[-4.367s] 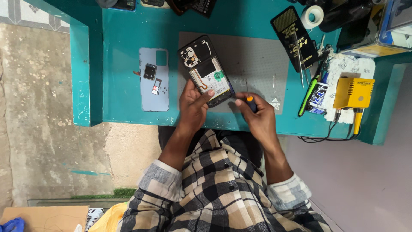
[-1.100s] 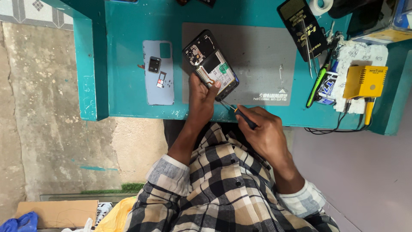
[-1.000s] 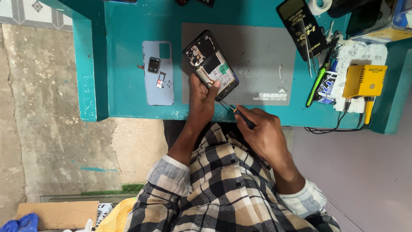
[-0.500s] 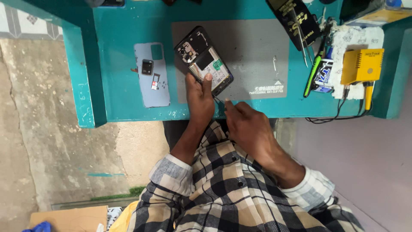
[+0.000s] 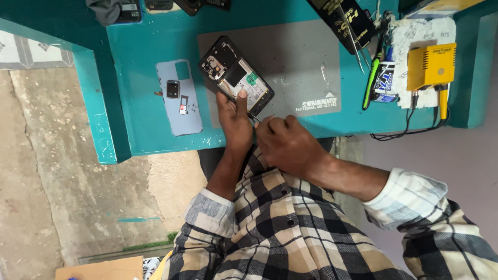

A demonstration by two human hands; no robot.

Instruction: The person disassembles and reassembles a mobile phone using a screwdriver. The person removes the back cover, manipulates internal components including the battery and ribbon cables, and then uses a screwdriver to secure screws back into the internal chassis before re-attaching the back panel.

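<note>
Pinching the opened phone (image 5: 236,76) with your left hand (image 5: 234,122); your right hand (image 5: 282,141) is gripping one thin tool (image 5: 254,117). One blue back cover (image 5: 179,96) is lying at 9 o'clock, one yellow box (image 5: 431,66) at 3.

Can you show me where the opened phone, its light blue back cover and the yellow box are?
opened phone (image 5: 236,78): head view, on its exposed insides near the middle.
light blue back cover (image 5: 182,116): head view, on its plain lower half.
yellow box (image 5: 431,66): head view, on its vented top face.
</note>
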